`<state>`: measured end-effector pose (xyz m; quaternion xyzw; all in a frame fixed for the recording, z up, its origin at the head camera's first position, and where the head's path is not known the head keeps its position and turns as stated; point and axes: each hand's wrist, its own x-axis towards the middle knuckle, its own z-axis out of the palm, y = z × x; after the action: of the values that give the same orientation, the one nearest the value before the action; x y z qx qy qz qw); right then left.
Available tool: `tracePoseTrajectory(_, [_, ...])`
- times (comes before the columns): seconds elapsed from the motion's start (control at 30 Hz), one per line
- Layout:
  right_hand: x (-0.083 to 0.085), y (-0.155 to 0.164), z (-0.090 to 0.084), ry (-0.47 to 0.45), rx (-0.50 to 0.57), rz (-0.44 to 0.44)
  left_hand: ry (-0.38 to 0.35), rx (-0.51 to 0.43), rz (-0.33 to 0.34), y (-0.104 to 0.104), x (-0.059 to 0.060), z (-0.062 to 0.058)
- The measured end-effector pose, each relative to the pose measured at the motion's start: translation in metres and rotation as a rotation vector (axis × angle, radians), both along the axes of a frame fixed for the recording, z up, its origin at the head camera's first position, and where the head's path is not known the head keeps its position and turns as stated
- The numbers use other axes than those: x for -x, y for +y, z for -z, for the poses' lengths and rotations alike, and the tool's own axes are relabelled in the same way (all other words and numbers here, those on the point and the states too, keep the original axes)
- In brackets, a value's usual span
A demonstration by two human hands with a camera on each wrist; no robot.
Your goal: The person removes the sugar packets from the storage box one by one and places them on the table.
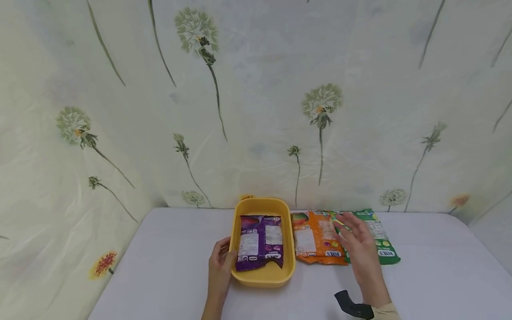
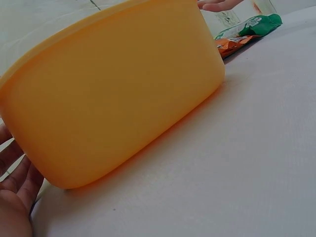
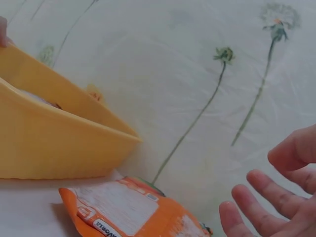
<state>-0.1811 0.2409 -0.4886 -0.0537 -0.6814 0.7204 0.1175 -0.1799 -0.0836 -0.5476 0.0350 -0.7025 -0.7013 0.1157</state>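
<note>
A yellow plastic tub (image 1: 264, 278) stands on the table with a purple snack packet (image 1: 260, 240) lying inside it. My left hand (image 1: 221, 264) holds the tub's left side, its fingers against the outer wall (image 2: 19, 170) and the thumb by the rim. To the tub's right lie an orange packet (image 1: 316, 240) and a green packet (image 1: 382, 242), edges overlapping. Over these two hovers my right hand (image 1: 358, 242), fingers spread and slightly bent, holding nothing. In the right wrist view its fingers (image 3: 266, 192) are apart from the orange packet (image 3: 133, 212).
A white-covered table (image 1: 172, 266) reaches back to a flower-printed curtain (image 1: 256, 111). The tub and packets lie close to that curtain. A black strap (image 1: 354, 306) sits at my right wrist, beside a beige sleeve.
</note>
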Motion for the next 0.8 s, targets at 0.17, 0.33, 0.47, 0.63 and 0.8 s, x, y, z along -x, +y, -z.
tracePoseTrajectory(0.17, [-0.004,-0.009,-0.006,0.033,0.073,-0.092,0.009,-0.011,-0.001,0.0,0.001,0.001])
tracePoseTrajectory(0.33, [-0.004,-0.019,-0.011,-0.02,0.098,-0.129,0.004,0.002,-0.002,0.001,0.0,0.0])
tracePoseTrajectory(0.47, [-0.004,-0.028,-0.016,-0.049,0.09,-0.173,-0.003,0.01,-0.002,0.001,0.0,0.0])
tracePoseTrajectory(0.63, [-0.005,-0.04,-0.02,-0.032,0.115,-0.283,-0.007,-0.003,-0.001,0.0,0.0,-0.001])
tracePoseTrajectory(0.8, [-0.007,-0.047,-0.02,-0.003,0.131,-0.384,-0.006,0.0,-0.002,0.0,0.002,0.001])
